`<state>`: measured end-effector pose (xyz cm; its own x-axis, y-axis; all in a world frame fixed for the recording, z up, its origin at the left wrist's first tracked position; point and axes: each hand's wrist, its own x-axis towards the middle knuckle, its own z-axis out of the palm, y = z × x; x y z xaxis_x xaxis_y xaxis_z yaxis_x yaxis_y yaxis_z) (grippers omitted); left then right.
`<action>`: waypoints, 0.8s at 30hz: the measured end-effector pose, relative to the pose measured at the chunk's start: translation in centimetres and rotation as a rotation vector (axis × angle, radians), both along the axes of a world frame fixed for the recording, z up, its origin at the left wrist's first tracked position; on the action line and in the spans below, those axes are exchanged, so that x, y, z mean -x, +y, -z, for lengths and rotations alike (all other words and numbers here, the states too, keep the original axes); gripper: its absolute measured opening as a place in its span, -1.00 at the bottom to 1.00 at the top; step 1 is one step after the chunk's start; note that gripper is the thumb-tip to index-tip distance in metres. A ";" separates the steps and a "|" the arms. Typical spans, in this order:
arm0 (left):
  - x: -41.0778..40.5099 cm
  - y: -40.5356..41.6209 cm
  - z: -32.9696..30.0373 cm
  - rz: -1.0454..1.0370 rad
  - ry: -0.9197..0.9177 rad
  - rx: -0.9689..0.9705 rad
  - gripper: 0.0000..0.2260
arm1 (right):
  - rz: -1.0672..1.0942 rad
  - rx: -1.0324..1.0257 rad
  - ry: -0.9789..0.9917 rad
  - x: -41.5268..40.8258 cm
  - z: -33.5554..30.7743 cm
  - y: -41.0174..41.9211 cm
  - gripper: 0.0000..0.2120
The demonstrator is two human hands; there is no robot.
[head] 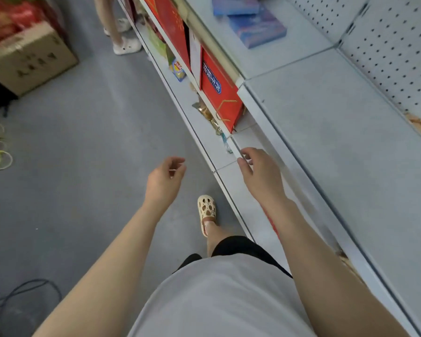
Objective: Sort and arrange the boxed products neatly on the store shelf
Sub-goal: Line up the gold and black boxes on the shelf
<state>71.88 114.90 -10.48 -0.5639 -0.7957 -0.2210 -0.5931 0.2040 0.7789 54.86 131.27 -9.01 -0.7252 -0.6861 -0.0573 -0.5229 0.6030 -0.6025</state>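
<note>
Risk: the red gift box (220, 92), standing upright at the end of the lower shelf (243, 188) at 12 o'clock from the right hand (259, 170), could tip or drag its loose gold ribbon (208, 117) if pulled one-handed. Both arms are extended forward and down. The right hand hovers near the shelf edge, fingers loosely curled, holding nothing. The left hand (164, 180), at 9 o'clock from it, is relaxed and empty. Blue boxes (255, 27) lie on the upper shelf (326, 117).

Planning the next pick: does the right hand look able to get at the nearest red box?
Probably yes: the right hand holds nothing, and the open shelf edge up to the red box looks free.
</note>
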 end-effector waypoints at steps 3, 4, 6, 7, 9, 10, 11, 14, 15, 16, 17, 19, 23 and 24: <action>3.3 -6.3 0.2 0.003 -0.016 0.020 -0.85 | -0.027 0.016 0.013 3.6 0.1 -6.5 -0.72; 4.6 -8.6 0.1 -0.004 -0.020 0.023 -0.84 | -0.044 0.014 0.016 5.0 0.0 -8.9 -0.72; 7.2 -12.9 -0.4 -0.026 -0.019 0.019 -0.84 | -0.065 0.005 0.009 7.9 -0.8 -13.6 -0.71; 8.5 -15.2 -0.8 -0.030 -0.009 0.023 -0.84 | -0.069 0.012 0.008 9.4 -1.4 -16.0 -0.71; 11.3 -19.6 -1.8 -0.024 0.010 0.044 -0.85 | -0.060 0.046 0.037 12.3 -2.8 -20.8 -0.70; 12.7 -21.8 -2.3 -0.015 0.019 0.064 -0.85 | -0.053 0.059 0.063 13.7 -3.5 -23.2 -0.70; 14.0 -23.9 -2.8 -0.003 0.027 0.086 -0.84 | -0.045 0.066 0.087 15.0 -4.2 -25.4 -0.71; 18.4 -30.4 -3.9 0.050 0.060 0.124 -0.85 | 0.001 0.078 0.150 19.2 -5.9 -31.6 -0.72; 20.0 -32.6 -4.2 0.078 0.068 0.128 -0.85 | 0.027 0.083 0.168 20.6 -6.2 -33.4 -0.72; 21.7 -34.8 -4.4 0.110 0.078 0.131 -0.85 | 0.053 0.090 0.186 21.9 -6.5 -35.2 -0.71; 23.3 -36.9 -4.5 0.147 0.091 0.135 -0.85 | 0.080 0.096 0.201 23.3 -6.6 -36.9 -0.70; 26.7 -41.2 -5.0 0.232 0.119 0.149 -0.84 | 0.134 0.087 0.232 25.7 -6.9 -40.1 -0.69; 33.0 -49.1 -6.6 0.409 0.135 0.221 -0.81 | 0.254 0.032 0.260 30.0 -7.8 -45.9 -0.67; 34.6 -50.8 -7.0 0.456 0.136 0.247 -0.81 | 0.283 0.018 0.264 30.9 -8.0 -47.1 -0.67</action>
<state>37.23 64.15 -3.51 -0.8752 -0.4821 0.0404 -0.2987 0.6043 0.7386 23.98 84.20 -0.99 -0.8744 -0.4556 0.1667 -0.4755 0.7366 -0.4809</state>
